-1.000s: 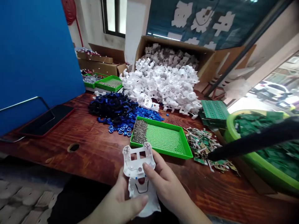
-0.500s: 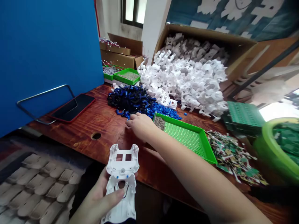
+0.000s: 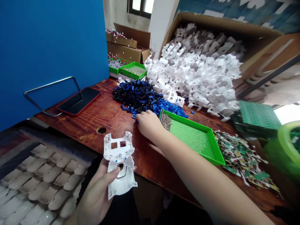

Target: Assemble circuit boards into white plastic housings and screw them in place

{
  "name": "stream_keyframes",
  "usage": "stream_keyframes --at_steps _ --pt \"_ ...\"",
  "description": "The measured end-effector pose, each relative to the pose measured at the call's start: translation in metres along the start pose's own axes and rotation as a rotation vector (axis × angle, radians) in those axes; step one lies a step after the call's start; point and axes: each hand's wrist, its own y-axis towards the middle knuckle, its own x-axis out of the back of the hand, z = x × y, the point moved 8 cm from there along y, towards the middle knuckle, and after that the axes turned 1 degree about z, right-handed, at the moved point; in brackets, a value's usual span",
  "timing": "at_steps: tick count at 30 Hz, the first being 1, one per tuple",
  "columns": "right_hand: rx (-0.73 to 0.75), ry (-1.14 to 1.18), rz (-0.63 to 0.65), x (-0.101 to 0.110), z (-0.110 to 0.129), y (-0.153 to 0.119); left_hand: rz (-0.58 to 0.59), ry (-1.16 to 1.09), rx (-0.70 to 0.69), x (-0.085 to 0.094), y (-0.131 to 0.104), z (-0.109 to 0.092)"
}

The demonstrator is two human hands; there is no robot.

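No text, label, brand, number or sign can be read. On the teal panel (image 3: 199, 7) at the far right stand large white shapes (image 3: 213, 13), some cut off by the top edge of the view; whether they are written characters cannot be told. The cardboard box (image 3: 124, 51) at the far left shows no legible print, nor does the phone's dark screen (image 3: 81, 99) at the left. Any lettering on the small circuit boards (image 3: 261, 175) at the near right is too small and blurred to read.
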Motion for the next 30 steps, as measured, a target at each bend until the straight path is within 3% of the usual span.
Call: stream_keyframes --at_steps 9,16,20,24,30 --pt "0.025 0.049 0.024 -0.005 0.002 0.001 0.0 -0.054 -0.074 0.008 0.005 -0.005" --pt "0.062 0.156 0.051 0.003 0.024 -0.057 0.002 -0.035 -0.133 0.012 0.007 -0.014" --pt "-0.018 0.27 0.067 0.003 0.018 -0.081 0.018 -0.032 -0.12 0.008 0.008 -0.014" --pt "-0.044 0.427 0.045 -0.001 0.008 -0.081 0.07 -0.018 -0.128 0.001 0.006 -0.013" --pt "-0.053 0.521 0.035 -0.01 0.008 -0.073 0.028 0.061 -0.147 0.003 0.004 -0.009"
